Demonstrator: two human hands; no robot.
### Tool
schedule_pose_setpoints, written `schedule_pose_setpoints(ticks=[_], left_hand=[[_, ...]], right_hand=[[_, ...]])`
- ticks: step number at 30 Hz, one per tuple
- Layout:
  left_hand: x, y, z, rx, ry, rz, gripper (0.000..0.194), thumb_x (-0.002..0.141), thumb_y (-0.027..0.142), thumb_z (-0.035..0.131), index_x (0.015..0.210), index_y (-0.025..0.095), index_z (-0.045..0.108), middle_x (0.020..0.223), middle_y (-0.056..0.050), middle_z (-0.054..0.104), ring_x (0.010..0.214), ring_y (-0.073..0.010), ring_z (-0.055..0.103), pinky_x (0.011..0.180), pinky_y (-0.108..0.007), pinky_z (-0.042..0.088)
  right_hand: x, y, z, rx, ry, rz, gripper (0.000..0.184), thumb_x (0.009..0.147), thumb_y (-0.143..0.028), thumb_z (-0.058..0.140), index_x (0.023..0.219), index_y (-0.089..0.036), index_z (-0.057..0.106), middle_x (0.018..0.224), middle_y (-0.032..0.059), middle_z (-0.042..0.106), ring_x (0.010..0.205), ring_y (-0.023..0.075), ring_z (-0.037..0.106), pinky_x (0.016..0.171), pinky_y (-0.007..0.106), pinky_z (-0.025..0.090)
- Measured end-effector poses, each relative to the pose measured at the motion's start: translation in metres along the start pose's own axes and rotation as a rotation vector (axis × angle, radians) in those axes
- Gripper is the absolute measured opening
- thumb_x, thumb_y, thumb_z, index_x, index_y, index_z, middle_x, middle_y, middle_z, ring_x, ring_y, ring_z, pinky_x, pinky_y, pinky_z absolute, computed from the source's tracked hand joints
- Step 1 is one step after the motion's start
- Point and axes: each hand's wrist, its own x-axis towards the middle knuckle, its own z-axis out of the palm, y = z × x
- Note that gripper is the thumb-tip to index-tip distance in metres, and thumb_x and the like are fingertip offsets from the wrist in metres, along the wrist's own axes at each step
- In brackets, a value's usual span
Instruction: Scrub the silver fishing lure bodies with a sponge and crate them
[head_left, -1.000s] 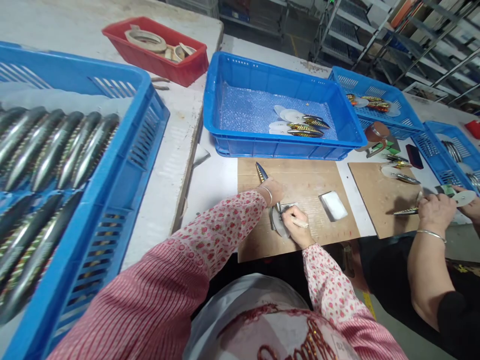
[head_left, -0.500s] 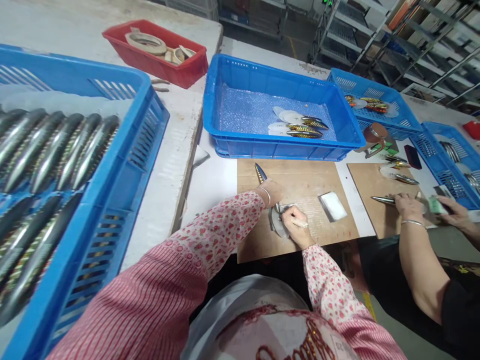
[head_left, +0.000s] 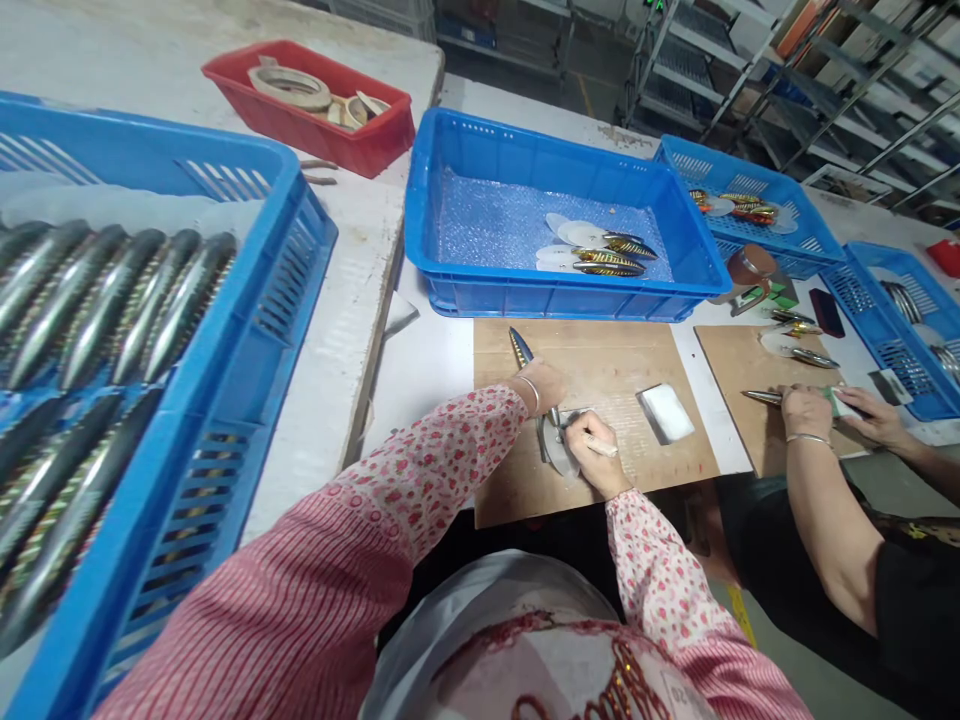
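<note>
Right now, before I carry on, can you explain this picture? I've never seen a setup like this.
There's no machine: these are a person's bare hands, seen from a camera worn on the head, looking forward and down. The left hand holds a dark fish-shaped piece over a brown board. The right hand grips what looks like a whitish stick, near a pale disc. A white block lies on the board; beyond stands a blue bin with similar pieces. The hands at far right belong to a co-worker.
</note>
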Motion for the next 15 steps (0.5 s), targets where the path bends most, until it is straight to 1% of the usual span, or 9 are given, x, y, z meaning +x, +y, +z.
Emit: schedule_pose_setpoints(ticks=[5, 10, 13, 15], left_hand=[[0.0019, 0.0002, 0.0020, 0.010, 0.000, -0.011, 0.013, 0.080, 0.011, 0.056, 0.079, 0.007, 0.069, 0.085, -0.020, 0.070, 0.084, -0.0234, 0.063, 0.077, -0.038, 0.032], [0.0063, -0.0003, 0.0054, 0.004, -0.002, -0.021, 0.012, 0.079, 0.011, 0.058, 0.078, 0.009, 0.069, 0.085, -0.019, 0.070, 0.083, -0.0233, 0.063, 0.076, -0.038, 0.032], [0.0075, -0.0007, 0.0083, -0.009, 0.024, -0.023, 0.011, 0.078, 0.010, 0.058, 0.075, 0.008, 0.069, 0.081, -0.019, 0.070, 0.080, -0.0215, 0.063, 0.077, -0.037, 0.031], [0.0074, -0.0008, 0.0096, -0.027, 0.063, -0.014, 0.010, 0.076, 0.009, 0.060, 0.071, 0.008, 0.068, 0.076, -0.018, 0.069, 0.077, -0.0205, 0.062, 0.077, -0.037, 0.030]], right_hand=[[0.0004, -0.0013, -0.0021, 0.054, -0.019, 0.027, 0.024, 0.081, -0.029, 0.052, 0.060, -0.020, 0.044, 0.055, -0.0053, 0.043, 0.052, 0.0104, 0.041, 0.053, 0.023, 0.033], [0.0000, -0.0058, -0.0022, 0.079, 0.013, 0.055, 0.023, 0.082, -0.031, 0.052, 0.063, -0.020, 0.046, 0.057, -0.0047, 0.046, 0.055, 0.0109, 0.044, 0.055, 0.023, 0.035], [0.0002, -0.0047, -0.0008, 0.043, 0.008, 0.034, 0.022, 0.081, -0.030, 0.052, 0.062, -0.020, 0.046, 0.056, -0.0054, 0.044, 0.052, 0.0102, 0.042, 0.054, 0.023, 0.033], [0.0008, -0.0032, -0.0003, 0.029, 0.004, 0.018, 0.023, 0.080, -0.029, 0.052, 0.060, -0.020, 0.044, 0.054, -0.0060, 0.041, 0.050, 0.0097, 0.039, 0.053, 0.023, 0.032]])
